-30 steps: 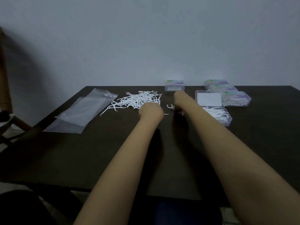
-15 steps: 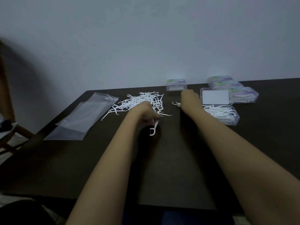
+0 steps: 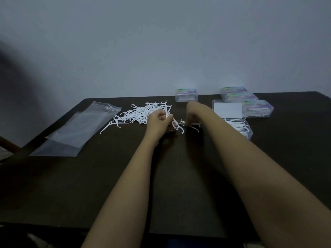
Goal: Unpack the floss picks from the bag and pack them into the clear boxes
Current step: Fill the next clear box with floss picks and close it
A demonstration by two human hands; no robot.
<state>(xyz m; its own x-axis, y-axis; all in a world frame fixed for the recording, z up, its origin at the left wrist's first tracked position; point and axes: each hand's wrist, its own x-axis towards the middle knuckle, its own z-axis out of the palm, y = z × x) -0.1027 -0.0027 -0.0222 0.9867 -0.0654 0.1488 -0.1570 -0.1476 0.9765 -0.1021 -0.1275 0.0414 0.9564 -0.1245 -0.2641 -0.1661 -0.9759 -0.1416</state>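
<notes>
Dark counter point(image 3: 188, 176) runs under both forearms. My left hand point(image 3: 157, 122) has its fingers curled round a few white floss picks point(image 3: 176, 125). The right hand point(image 3: 192, 113) bends down just beside them with its fingers hidden, so I cannot tell their grip. Beyond the left hand lies one loose pile of picks point(image 3: 143, 113), with two flat clear bags point(image 3: 84, 126) further left. To the right, one open clear box point(image 3: 240, 129) holds picks, and four closed boxes point(image 3: 186, 94) stand behind it. Half a second ago the hands were wider apart, with one pick dangling from the left.
</notes>
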